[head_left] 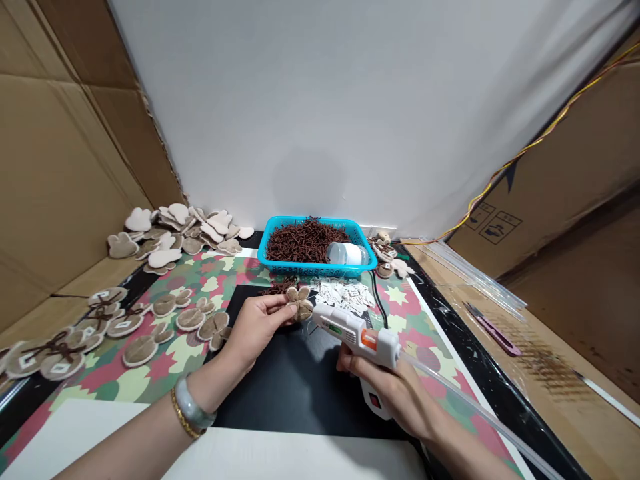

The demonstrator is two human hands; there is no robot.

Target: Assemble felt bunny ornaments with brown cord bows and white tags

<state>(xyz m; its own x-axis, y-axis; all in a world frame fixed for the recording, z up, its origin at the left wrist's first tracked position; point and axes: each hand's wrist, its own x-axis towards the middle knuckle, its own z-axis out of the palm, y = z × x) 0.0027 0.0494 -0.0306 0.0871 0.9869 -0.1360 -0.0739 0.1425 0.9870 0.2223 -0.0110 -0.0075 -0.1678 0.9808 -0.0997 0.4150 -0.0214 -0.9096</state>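
While the left hand (260, 327) pinched a lobed fabric piece (299, 304), the right hand (385, 377) gripped a hot-glue gun (345, 327) (nozzle leftward, barrel sloping down rightward).

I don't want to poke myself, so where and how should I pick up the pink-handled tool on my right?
Probably best by the pink handle, coming from the near side with your right hand, once it has put down the glue gun. The handle end lies nearer you and the narrow grey tip points away, so that should keep you clear of it.
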